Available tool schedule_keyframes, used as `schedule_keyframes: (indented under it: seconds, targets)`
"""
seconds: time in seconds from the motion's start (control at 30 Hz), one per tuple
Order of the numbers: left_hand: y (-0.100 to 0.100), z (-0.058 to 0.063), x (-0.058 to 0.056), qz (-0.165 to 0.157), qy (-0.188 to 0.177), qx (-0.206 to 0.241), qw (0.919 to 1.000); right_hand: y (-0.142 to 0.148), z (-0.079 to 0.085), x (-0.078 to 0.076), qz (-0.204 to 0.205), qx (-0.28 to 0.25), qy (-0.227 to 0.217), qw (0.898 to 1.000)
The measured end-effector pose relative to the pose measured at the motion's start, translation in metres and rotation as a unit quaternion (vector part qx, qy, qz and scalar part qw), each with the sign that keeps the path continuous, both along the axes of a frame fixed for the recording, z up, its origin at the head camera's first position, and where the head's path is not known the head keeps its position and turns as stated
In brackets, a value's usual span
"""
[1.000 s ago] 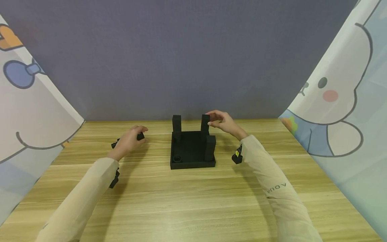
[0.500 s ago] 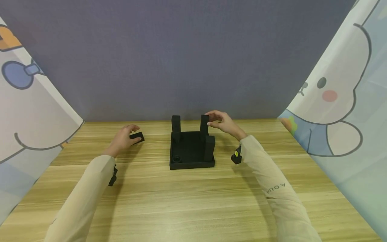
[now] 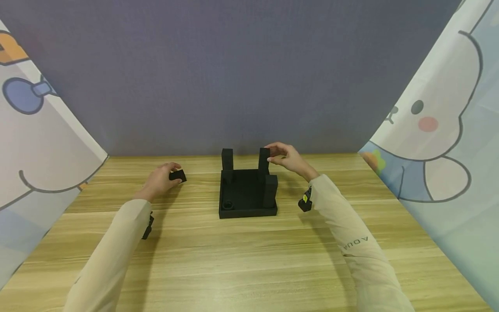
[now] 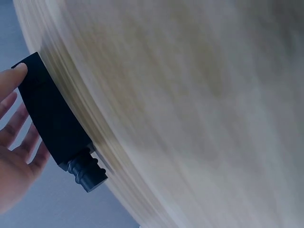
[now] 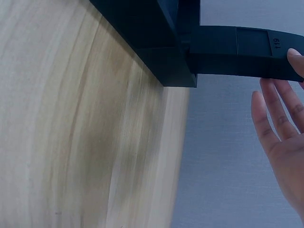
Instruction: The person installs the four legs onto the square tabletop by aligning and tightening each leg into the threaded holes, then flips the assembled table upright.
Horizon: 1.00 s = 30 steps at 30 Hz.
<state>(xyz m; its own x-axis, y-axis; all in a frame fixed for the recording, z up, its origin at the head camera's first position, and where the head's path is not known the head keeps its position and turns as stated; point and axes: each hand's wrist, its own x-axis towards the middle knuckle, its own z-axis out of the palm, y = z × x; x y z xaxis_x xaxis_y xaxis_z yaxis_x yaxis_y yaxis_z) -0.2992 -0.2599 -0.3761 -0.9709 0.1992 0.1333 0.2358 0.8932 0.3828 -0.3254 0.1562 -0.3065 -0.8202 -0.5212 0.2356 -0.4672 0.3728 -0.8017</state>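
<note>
A square black table base (image 3: 247, 186) lies on the wooden tabletop with three legs standing up from it. Its front left corner shows a round socket (image 3: 228, 205) and no leg. My left hand (image 3: 157, 180) grips a loose black table leg (image 4: 54, 111) to the left of the base, thumb on one end and fingers behind. A threaded screw end (image 4: 88, 171) sticks out of that leg. My right hand (image 3: 288, 159) pinches the top of the back right leg (image 3: 264, 160), which bears the number 119 in the right wrist view, its thumb on the near face.
The back left leg (image 3: 228, 160) and front right leg (image 3: 270, 190) rise from the base. A grey partition (image 3: 249, 78) borders the far table edge. Cartoon-printed curtains (image 3: 429, 112) flank both sides. Bare wooden tabletop (image 3: 234, 260) lies in front of the base.
My left hand has shifted a little left, and more of the loose leg now shows beside its fingers. The right hand has stayed at the back right leg.
</note>
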Motion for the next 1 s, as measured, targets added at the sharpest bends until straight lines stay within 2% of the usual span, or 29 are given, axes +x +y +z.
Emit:
schedule_keyframes:
  seconds: [0.4,0.77,1.0]
  targets:
    - [0.001,-0.001,-0.002,-0.001,-0.002,-0.034,0.9994,0.001,-0.002,-0.003,0.007,-0.009,-0.001,1.0]
    - [-0.002,0.004,0.001,-0.019,0.005,-0.039,0.9991,0.0,-0.001,-0.002,0.009,-0.01,0.006,1.0]
    - [-0.004,0.008,0.002,-0.036,0.018,-0.038,0.9985,0.004,-0.012,-0.014,0.012,-0.015,0.015,1.0]
